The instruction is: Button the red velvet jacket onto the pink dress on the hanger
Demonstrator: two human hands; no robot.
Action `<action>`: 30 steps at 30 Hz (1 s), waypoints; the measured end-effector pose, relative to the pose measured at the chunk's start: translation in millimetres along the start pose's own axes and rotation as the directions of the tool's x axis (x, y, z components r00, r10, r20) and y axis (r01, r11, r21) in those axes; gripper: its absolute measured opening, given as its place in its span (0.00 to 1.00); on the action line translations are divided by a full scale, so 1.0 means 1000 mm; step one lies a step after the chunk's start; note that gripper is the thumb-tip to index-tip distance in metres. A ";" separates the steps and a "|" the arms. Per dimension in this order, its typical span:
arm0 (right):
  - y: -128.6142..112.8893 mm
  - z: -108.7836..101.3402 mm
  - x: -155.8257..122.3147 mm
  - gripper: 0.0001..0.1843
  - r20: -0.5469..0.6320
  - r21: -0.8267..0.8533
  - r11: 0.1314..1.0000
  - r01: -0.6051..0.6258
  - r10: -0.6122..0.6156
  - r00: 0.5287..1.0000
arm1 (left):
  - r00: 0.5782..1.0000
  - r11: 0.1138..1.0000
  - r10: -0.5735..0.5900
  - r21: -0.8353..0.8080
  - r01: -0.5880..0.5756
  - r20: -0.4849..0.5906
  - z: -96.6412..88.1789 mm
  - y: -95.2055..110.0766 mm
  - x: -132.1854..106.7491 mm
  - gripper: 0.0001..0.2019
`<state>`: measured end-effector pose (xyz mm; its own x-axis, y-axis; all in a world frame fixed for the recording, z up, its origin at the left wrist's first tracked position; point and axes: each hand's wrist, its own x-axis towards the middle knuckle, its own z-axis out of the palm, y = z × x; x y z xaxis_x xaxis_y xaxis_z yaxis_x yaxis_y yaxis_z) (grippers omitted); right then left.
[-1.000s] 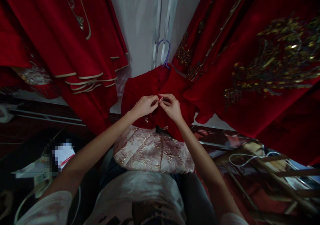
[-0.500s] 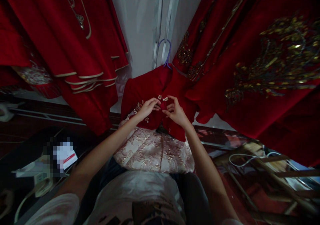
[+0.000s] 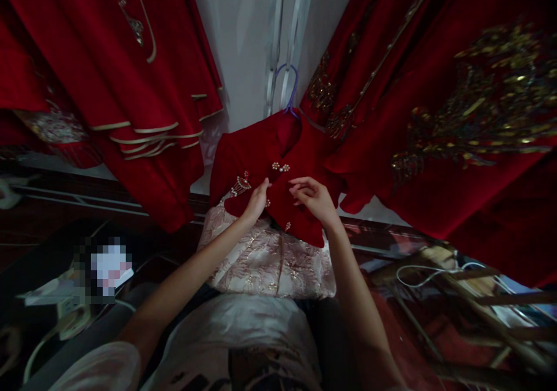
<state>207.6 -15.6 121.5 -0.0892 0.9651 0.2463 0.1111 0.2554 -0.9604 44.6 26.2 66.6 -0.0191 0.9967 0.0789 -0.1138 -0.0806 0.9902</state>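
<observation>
A short red jacket [image 3: 243, 153] hangs on a purple hanger [image 3: 292, 92]. At its chest a pearl-beaded flower clasp [image 3: 281, 167] joins the two front edges. Below the clasp the fronts part, with one small beaded piece on each edge. My left hand [image 3: 257, 202] is closed at the left front edge, beside the lower bead; its fingertips are partly hidden. Over the right front panel, my right hand [image 3: 315, 198] has bent fingers apart and nothing visible in them. A beaded tassel ornament [image 3: 240, 185] decorates the left chest. Pale brocade fabric [image 3: 265, 263] shows under the jacket, across my lap.
Red garments with pale trim [image 3: 165, 89] hang at left; a red garment with gold sequins [image 3: 500, 101] hangs at right. A pale wall with metal rails [image 3: 274, 25] stands behind. Wooden-framed furniture [image 3: 491, 304] and a white cable [image 3: 418, 281] lie at lower right.
Both hands have left the chest clasp, which now shows uncovered. My left hand has moved down to the lower front edge; my right hand has shifted down and right.
</observation>
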 end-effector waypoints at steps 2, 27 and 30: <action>0.003 0.006 -0.003 0.19 0.071 -0.012 0.999 -0.044 0.045 0.996 | 0.996 0.999 0.005 -0.032 -0.008 -0.092 -0.003 -0.006 -0.001 0.17; 0.020 0.031 0.004 0.21 -0.017 0.065 0.998 0.006 -0.005 1.000 | 0.844 0.883 0.444 0.309 -0.355 -0.300 -0.055 -0.044 0.023 0.17; 0.015 0.036 0.014 0.18 -0.018 0.112 0.990 0.089 -0.088 0.996 | 0.862 0.905 0.416 0.225 -0.361 -0.290 -0.057 -0.040 0.028 0.17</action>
<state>172.6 -0.2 106.4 -0.0803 0.9399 0.3318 -0.0092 0.3322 -0.9432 -8.1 57.0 22.9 -0.3517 0.8229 0.4463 0.1275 -0.4302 0.8937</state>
